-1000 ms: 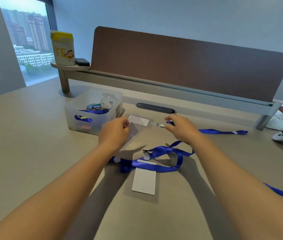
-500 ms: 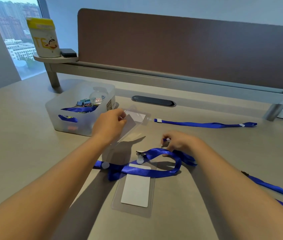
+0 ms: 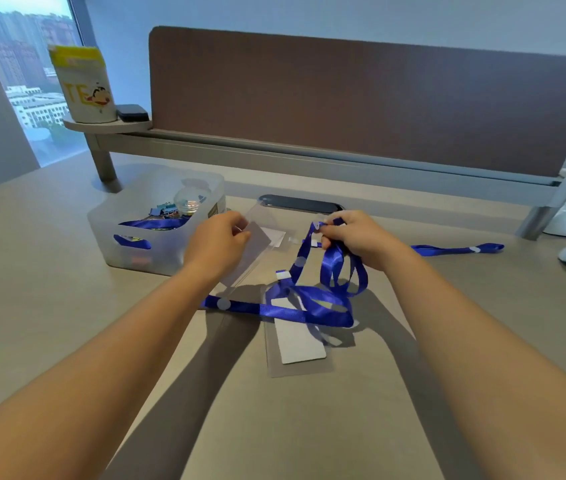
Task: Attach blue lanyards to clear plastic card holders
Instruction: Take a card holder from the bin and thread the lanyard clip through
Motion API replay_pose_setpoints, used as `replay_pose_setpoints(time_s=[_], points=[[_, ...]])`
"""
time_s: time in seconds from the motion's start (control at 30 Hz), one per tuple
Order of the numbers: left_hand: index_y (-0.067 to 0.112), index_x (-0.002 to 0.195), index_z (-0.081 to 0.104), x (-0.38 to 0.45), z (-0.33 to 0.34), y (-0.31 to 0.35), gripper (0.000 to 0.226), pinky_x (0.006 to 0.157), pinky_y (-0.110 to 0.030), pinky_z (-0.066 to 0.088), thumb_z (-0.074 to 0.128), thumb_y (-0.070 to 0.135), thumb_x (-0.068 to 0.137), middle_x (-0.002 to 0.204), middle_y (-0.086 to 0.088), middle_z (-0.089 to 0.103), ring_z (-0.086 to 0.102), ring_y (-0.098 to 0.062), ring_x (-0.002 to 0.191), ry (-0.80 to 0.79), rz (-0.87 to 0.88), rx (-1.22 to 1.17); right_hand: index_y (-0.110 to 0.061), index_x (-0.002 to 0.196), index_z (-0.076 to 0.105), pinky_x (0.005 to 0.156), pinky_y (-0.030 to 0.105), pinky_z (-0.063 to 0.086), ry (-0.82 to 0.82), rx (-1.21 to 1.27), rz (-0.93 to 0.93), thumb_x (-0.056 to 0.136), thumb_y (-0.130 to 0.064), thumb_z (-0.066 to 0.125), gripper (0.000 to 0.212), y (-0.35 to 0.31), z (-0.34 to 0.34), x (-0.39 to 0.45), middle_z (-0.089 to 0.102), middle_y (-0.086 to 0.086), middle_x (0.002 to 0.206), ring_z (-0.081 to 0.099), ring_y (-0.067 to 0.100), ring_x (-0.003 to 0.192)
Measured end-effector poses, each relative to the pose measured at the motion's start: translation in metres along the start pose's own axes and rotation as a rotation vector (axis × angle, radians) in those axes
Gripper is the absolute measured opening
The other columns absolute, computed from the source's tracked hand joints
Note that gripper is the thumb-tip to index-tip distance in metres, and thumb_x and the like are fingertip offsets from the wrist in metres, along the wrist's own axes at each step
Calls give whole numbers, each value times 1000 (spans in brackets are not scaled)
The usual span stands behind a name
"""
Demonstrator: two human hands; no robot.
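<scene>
Over the desk (image 3: 67,306), left hand (image 3: 217,245) holds card holder (image 3: 257,237) tilted away-right.

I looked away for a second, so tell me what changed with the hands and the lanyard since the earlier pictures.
The right hand dropped to the table, took hold of the tangled blue lanyard and lifted its clip end up toward the card holder. The left hand still holds that holder raised. The second holder and the bin stayed put.
</scene>
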State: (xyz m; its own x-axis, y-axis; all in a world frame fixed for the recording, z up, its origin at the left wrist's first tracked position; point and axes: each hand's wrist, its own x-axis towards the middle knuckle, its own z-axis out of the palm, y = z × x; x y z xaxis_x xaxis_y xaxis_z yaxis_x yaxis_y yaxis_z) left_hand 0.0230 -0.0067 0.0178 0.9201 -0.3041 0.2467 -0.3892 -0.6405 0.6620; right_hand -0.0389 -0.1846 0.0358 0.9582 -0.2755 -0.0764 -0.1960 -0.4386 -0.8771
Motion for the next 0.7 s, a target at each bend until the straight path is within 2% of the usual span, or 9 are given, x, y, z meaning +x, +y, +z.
replay_pose_setpoints(time_s=[0.07,0.17,0.3,0.4,0.5,0.57,0.63,0.7], points=[[3,114,57,-1,-4,2,26,76,-30,41,47,15,93,120,-18,61,56,-30,107,3,1,-28,-15,66,49,53,22,36,50,91,-21,96,-10,41,32,-14,0,-4,50,3,61,47,11,48],[3,112,58,-3,-11,6,25,75,-31,42,47,16,93,118,-17,61,56,-29,103,18,-12,-76,-16,64,49,57,23,35,172,186,-76,97,-16,39,34,-34,3,-6,47,1,64,40,13,57],[1,110,57,-6,-28,7,25,73,-31,39,46,18,94,101,-12,56,47,-20,88,49,-27,-137,-17,70,53,64,22,40,255,472,-103,98,-17,39,31,-63,7,-10,55,-4,73,48,10,69],[0,112,57,-8,-42,5,27,76,-32,39,47,15,93,104,-14,58,47,-20,89,74,-55,-222,-11,69,54,66,23,46,242,699,-78,97,-12,37,33,-80,11,-13,65,-1,58,57,15,67],[4,115,56,-11,-61,-6,26,76,-32,40,46,16,93,105,-9,55,46,-21,91,113,-130,-273,-10,71,51,71,29,48,225,670,-38,98,-13,34,33,-92,25,-12,63,6,67,60,22,75],[6,114,56,-11,-74,-20,25,80,-37,43,46,16,93,114,-14,58,48,-23,93,143,-171,-305,-12,73,50,62,27,46,224,639,-8,98,-14,33,31,-98,39,-7,61,6,69,60,21,69],[6,114,55,-11,-90,-35,24,82,-39,44,45,15,94,118,-17,57,47,-24,94,181,-213,-328,-12,78,51,56,25,46,209,613,10,98,-14,33,27,-103,55,1,63,3,62,60,16,63],[6,115,54,-10,-105,-50,25,79,-37,41,42,15,95,119,-17,56,46,-23,93,227,-251,-341,-11,81,50,69,28,49,193,614,12,98,-12,34,24,-110,73,13,62,3,61,58,15,61]])
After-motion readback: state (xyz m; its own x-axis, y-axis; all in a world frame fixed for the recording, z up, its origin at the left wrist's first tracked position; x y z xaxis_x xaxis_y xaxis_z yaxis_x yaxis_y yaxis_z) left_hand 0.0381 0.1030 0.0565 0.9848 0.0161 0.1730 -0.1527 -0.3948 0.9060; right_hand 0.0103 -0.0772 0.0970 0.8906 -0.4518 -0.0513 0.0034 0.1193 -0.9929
